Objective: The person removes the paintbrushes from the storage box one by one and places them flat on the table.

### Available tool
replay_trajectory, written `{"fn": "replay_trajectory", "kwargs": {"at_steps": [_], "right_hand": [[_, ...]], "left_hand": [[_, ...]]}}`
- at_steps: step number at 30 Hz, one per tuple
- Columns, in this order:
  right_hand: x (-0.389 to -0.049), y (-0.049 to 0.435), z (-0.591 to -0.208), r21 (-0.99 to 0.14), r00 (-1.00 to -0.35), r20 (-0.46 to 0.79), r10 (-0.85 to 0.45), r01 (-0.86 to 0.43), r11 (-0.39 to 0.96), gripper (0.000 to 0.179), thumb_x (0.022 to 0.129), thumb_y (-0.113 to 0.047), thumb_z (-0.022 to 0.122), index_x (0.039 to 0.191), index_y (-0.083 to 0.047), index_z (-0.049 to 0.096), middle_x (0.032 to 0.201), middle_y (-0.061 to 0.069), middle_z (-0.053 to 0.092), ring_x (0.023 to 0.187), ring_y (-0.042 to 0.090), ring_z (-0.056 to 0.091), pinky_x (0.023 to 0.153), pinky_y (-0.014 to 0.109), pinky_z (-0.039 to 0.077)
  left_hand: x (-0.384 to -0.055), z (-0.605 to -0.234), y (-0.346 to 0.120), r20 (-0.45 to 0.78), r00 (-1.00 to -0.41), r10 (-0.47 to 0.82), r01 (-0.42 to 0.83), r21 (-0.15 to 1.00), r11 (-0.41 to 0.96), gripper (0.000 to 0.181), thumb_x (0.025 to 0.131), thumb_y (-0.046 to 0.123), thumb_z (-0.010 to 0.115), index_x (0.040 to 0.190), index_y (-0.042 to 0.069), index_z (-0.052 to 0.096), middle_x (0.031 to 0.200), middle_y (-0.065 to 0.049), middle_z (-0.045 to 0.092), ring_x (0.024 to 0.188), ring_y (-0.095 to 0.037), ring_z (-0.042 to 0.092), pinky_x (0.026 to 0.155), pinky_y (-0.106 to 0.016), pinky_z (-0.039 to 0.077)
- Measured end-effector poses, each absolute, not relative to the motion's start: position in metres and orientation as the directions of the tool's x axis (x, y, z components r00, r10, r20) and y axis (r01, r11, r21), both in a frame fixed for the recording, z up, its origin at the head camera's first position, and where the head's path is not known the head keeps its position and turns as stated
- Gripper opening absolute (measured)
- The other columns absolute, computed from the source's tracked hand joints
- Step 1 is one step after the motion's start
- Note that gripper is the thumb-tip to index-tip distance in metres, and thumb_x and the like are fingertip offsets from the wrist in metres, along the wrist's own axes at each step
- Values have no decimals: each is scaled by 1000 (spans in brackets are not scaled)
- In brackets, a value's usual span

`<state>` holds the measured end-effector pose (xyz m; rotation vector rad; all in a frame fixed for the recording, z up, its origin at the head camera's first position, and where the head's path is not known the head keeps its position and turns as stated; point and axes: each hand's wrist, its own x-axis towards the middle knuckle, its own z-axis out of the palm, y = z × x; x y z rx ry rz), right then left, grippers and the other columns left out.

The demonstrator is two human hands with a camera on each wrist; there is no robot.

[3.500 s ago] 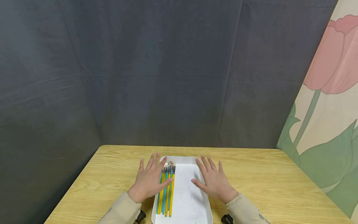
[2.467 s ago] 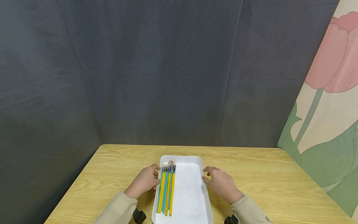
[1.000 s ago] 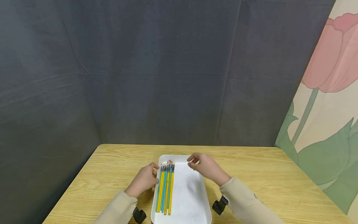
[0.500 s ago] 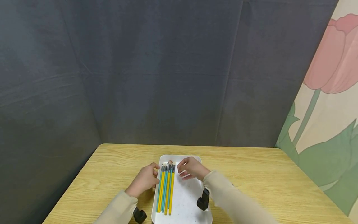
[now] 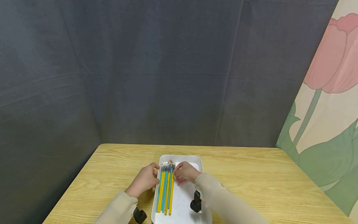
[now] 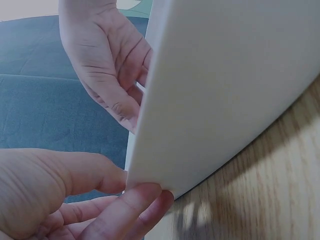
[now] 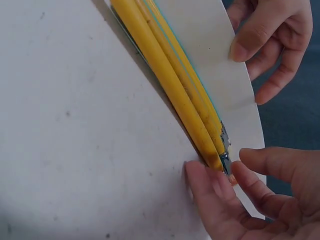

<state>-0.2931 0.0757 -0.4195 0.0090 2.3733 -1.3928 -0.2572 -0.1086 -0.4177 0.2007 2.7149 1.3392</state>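
Note:
A white tray (image 5: 184, 213) lies lengthwise on the table, with several yellow and teal paintbrushes (image 5: 171, 199) side by side along its left part, bristles at the far end. My left hand (image 5: 143, 180) grips the left rim. In the left wrist view its thumb is at the rim and its fingers are on the outer wall (image 6: 225, 95). My right hand (image 5: 186, 172) is inside the tray at the rightmost yellow brush. In the right wrist view its fingertips sit right by that brush's metal ferrule (image 7: 226, 162), thumb and fingers apart.
The wooden table (image 5: 260, 186) extends on both sides of the tray. Behind it hangs a dark grey cloth (image 5: 167, 77), which also covers the left side. A wall with a painted tulip (image 5: 327, 56) stands at the right. Black wrist cameras (image 5: 196, 202) hang under both sleeves.
Both hands were spread over the tray, then went to its opposite rims. My left hand has stayed at the left rim; my right hand has moved left across the tray to the brushes.

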Motion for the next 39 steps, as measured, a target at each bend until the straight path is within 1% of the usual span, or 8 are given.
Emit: {"fn": "replay_trajectory", "kwargs": {"at_steps": [8, 13, 19, 25, 30, 36, 39], "right_hand": [[-293, 73, -422, -840, -925, -332, -184, 201, 503, 6, 87, 0, 63, 92, 3, 62, 78, 8, 58, 62, 13, 55, 60, 31, 59], [-295, 71, -425, -840, -930, -327, -169, 203, 503, 4, 85, 2, 64, 88, 1, 60, 77, 7, 59, 59, 12, 54, 58, 30, 58], [-298, 66, -428, -830, -939, -318, -129, 211, 516, 12, 80, 5, 67, 80, -3, 57, 68, 4, 52, 53, 11, 50, 55, 29, 58], [-298, 62, -428, -821, -943, -313, -113, 209, 531, 17, 78, 6, 69, 79, -3, 55, 59, 3, 46, 46, 10, 50, 53, 29, 57], [-298, 60, -427, -812, -944, -313, -105, 209, 545, 18, 77, 7, 69, 78, -3, 55, 59, 4, 47, 45, 12, 50, 51, 29, 56], [-302, 57, -428, -790, -947, -307, -101, 194, 582, 19, 76, 8, 69, 75, -3, 53, 58, 5, 48, 42, 12, 49, 44, 25, 53], [-303, 56, -428, -777, -950, -295, -102, 176, 604, 21, 76, 8, 70, 73, -3, 53, 59, 5, 47, 42, 12, 49, 45, 26, 53]], "left_hand": [[-257, -418, -108, -41, -986, 163, 66, 796, 602, 49, 76, -8, 64, 122, -5, 51, 90, -13, 57, 61, -16, 55, 50, -27, 49], [-257, -417, -108, -48, -986, 159, 59, 793, 607, 49, 76, -8, 64, 123, -5, 51, 90, -14, 56, 59, -16, 54, 50, -26, 48], [-257, -416, -107, -55, -986, 157, 54, 788, 614, 49, 76, -8, 65, 123, -5, 51, 90, -14, 56, 56, -15, 53, 48, -25, 47], [-257, -416, -107, -47, -986, 161, 63, 785, 616, 48, 76, -8, 65, 122, -5, 51, 88, -13, 56, 54, -15, 52, 48, -26, 47], [-256, -415, -107, -45, -985, 164, 65, 790, 610, 48, 76, -9, 65, 122, -5, 51, 88, -14, 55, 53, -15, 52, 48, -26, 47], [-257, -416, -107, -45, -985, 166, 66, 792, 607, 49, 76, -9, 65, 122, -5, 51, 86, -11, 54, 52, -14, 51, 46, -25, 46], [-258, -417, -106, -41, -985, 169, 71, 794, 604, 49, 75, -9, 64, 122, -6, 51, 86, -12, 54, 52, -14, 51, 46, -25, 46]]}}
